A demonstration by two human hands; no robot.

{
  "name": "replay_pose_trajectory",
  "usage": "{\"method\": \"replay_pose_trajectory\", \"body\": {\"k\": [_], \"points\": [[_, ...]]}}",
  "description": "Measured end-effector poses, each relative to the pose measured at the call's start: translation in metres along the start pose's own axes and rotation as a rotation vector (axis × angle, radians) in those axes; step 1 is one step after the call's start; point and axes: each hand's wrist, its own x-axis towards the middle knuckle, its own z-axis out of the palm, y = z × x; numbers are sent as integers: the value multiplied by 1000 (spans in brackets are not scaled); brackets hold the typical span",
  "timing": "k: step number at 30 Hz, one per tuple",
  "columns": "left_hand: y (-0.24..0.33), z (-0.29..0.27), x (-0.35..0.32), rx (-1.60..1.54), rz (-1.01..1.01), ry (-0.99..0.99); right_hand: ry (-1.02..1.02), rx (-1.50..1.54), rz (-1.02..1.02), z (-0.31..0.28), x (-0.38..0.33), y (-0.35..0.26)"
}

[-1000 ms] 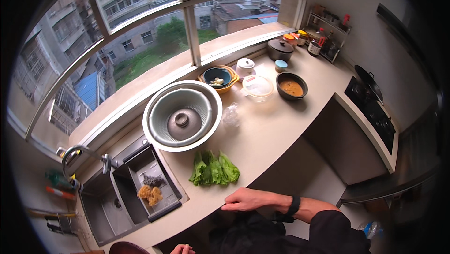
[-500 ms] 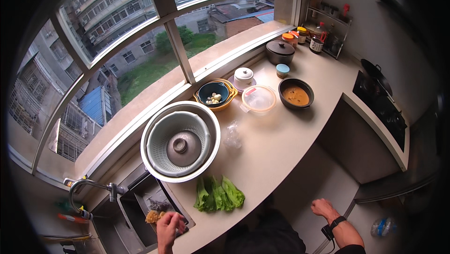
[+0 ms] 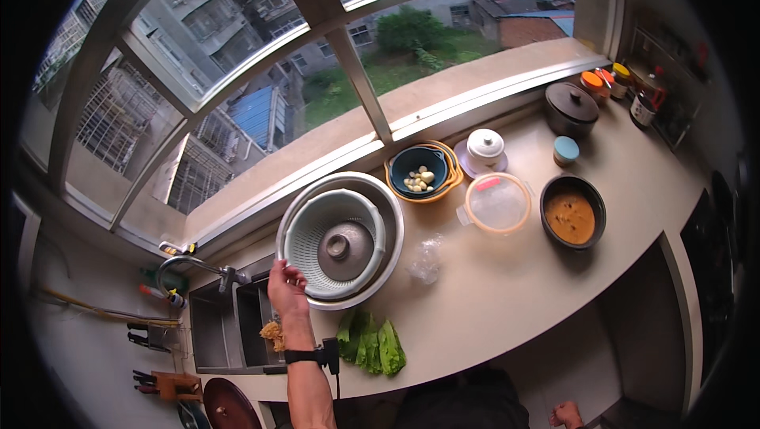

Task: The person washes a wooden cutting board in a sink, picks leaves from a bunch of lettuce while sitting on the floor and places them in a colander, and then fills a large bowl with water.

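Note:
My left hand point(image 3: 286, 293) reaches up from the lower edge, a dark band on its wrist. Its fingers are loosely bent and apart with nothing between them, close by the near left rim of a large metal basin point(image 3: 393, 275); whether they touch is unclear. Inside the basin sits a pale green colander point(image 3: 297, 231), which holds a grey domed lid point(image 3: 356, 255) with a round knob. Several green lettuce leaves point(image 3: 370, 346) lie on the counter in front. Down at the lower right, my right hand point(image 3: 566, 414) hangs with curled fingers, nothing visible in it.
The sink point(image 3: 218, 326) with its curved faucet point(image 3: 198, 261) is at left, a knife block point(image 3: 176, 386) below. Beyond the basin stand a bowl of garlic point(image 3: 419, 180), a crumpled clear bag point(image 3: 426, 259), a clear lid point(image 3: 499, 203), a pot of orange-brown soup point(image 3: 571, 219) and a lidded dark pot point(image 3: 571, 110).
My left hand has moved from over the sink up to the basin's rim. My right hand now sits lower, near the bottom edge. The view has turned, shifting the counter things rightward.

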Motion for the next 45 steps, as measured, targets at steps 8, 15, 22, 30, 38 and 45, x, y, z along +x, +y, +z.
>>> {"method": "replay_pose_trajectory", "body": {"k": [8,15,22,30,38,45], "points": [[-59,48,53,1563,465,-238,91,32,-208,-22,0,-13],[-93,71,55,1846,332,-411,186,-60,-270,-15,-38,-10],[-65,69,57,1728,526,-319,149,192,-219,11,-49,-6],[22,173,-12,1424,664,-360,74,341,-111,-25,-24,0],[-60,389,-116,1416,876,-751,62,357,-152,-139,47,-48],[-200,550,-129,1564,1040,-985,103,361,-146,-224,50,-33]]}}
